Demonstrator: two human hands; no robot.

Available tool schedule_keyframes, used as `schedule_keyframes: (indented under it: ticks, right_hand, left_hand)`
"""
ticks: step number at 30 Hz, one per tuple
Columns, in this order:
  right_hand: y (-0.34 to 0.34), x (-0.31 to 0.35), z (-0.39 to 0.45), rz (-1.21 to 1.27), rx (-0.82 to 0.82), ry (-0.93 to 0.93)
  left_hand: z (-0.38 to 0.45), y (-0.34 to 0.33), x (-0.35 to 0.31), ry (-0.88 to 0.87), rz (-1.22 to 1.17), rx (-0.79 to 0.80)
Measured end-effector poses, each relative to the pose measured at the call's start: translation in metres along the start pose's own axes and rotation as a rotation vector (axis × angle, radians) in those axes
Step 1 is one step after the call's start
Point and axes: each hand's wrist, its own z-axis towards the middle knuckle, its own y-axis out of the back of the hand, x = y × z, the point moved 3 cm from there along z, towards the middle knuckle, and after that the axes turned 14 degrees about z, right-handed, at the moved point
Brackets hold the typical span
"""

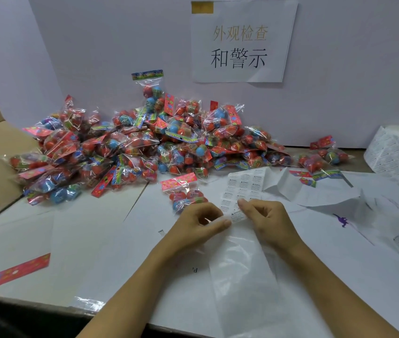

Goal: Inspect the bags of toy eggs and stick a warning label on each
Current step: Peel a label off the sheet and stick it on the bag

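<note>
1. Head view: both hands meet over the white table (pixel 91 240), at the near end of a strip of warning labels (pixel 238 191).
2. The left hand (pixel 199 222) has its fingers curled, thumb and forefinger pinching the strip's near edge.
3. The right hand (pixel 265 218) is curled as well; its fingertips pinch a single label (pixel 238 215) at that same edge — whether it is peeled free cannot be told.
4. Below the hands the bare backing paper (pixel 242 276) runs toward the viewer.
5. One bag of toy eggs (pixel 184 191) lies on the table just beyond the left hand, apart from the heap.
6. The big heap of bagged eggs (pixel 132 147) sits against the back wall — a label roll (pixel 398 150) stands at far right.
7. A printed sign (pixel 241 42) hangs on the wall above.
</note>
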Motion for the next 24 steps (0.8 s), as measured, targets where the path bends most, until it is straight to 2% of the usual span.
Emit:
schedule_keyframes:
  ticks: [3, 7, 16, 24]
  right_hand:
    - [0.002, 0.007, -0.003, -0.07, -0.109, 0.149]
    - [0.002, 0.014, -0.007, -0.254, -0.019, 0.354]
    - [-0.005, 0.01, -0.009, -0.403, 0.116, 0.282]
    - [-0.005, 0.016, -0.01, -0.334, 0.163, 0.226]
  left_hand:
    - [0.002, 0.001, 0.003, 0.038, -0.025, -0.018]
    - [0.002, 0.0, 0.006, 0.061, -0.032, -0.02]
    - [0.002, 0.0, 0.004, 0.055, -0.111, -0.003]
    - [0.002, 0.001, 0.005, 0.042, -0.146, 0.015]
